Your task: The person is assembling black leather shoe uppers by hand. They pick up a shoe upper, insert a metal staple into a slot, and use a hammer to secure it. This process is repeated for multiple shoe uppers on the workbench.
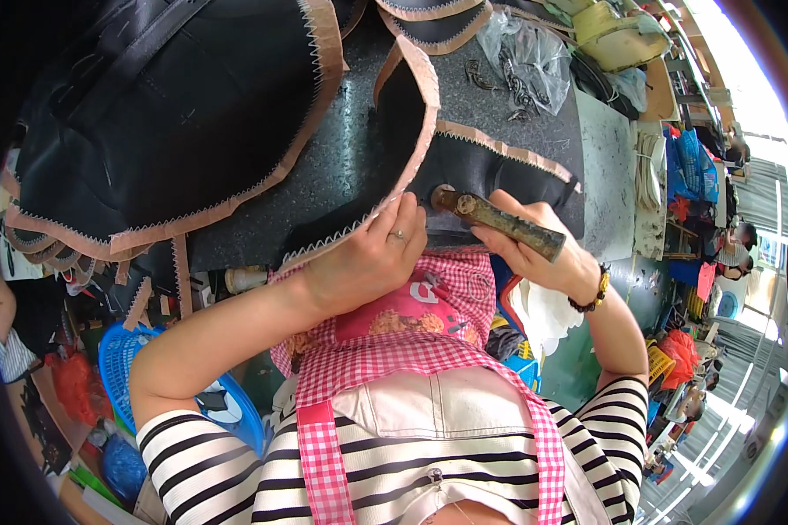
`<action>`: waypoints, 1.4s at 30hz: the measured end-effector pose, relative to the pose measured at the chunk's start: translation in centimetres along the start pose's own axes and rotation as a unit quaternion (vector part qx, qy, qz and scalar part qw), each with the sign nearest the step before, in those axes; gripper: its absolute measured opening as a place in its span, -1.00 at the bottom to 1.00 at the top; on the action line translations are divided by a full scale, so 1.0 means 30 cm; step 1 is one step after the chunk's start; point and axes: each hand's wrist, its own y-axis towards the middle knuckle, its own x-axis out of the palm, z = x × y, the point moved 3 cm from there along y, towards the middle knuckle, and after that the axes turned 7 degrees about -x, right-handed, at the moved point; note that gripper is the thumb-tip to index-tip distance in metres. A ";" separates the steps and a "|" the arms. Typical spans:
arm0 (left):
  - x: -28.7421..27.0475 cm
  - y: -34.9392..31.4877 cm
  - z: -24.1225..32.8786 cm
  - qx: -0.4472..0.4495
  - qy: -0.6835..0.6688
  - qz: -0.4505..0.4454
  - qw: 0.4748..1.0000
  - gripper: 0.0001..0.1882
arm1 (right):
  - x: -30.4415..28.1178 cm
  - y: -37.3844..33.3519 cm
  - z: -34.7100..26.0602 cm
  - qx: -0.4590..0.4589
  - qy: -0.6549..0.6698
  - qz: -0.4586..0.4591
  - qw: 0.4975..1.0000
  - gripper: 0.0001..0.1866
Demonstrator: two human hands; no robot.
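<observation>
With its fingers closed on a tan, zigzag-stitched edge, my left hand (359,262) holds a black leather piece (403,114) that curves up off the dark work surface. My right hand (556,262) grips a worn, rusty-brown hammer (517,229), its round end close to the left fingertips. Beneath the hammer lies another black piece (481,166) with a tan stitched border. To the left, a large black leather panel (193,114) with the same kind of border spreads over the surface.
A clear plastic bag (530,66) and small dark metal bits (480,77) lie on the dark stone-like slab (350,105) at the far right. Below left stands a blue plastic basket (114,359). A yellowish round container (617,39) sits at the back right; people and cluttered benches line the right.
</observation>
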 end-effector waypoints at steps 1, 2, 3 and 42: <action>-0.013 0.008 -0.003 0.016 0.023 -0.006 1.000 -0.59 | -0.001 0.009 0.012 -0.014 -0.004 -0.012 1.000 -0.78; -0.024 0.014 -0.005 0.032 0.046 -0.012 0.998 -0.60 | -0.005 0.019 0.010 -0.023 0.007 -0.014 1.000 -0.77; -0.032 0.013 -0.006 0.048 0.072 -0.017 0.996 -0.60 | -0.005 0.026 0.012 -0.026 0.009 -0.022 0.999 -0.77; -0.200 0.133 -0.040 -0.187 -0.304 -0.019 0.934 -0.70 | -0.302 -0.173 0.283 0.127 -0.320 0.324 0.881 -0.79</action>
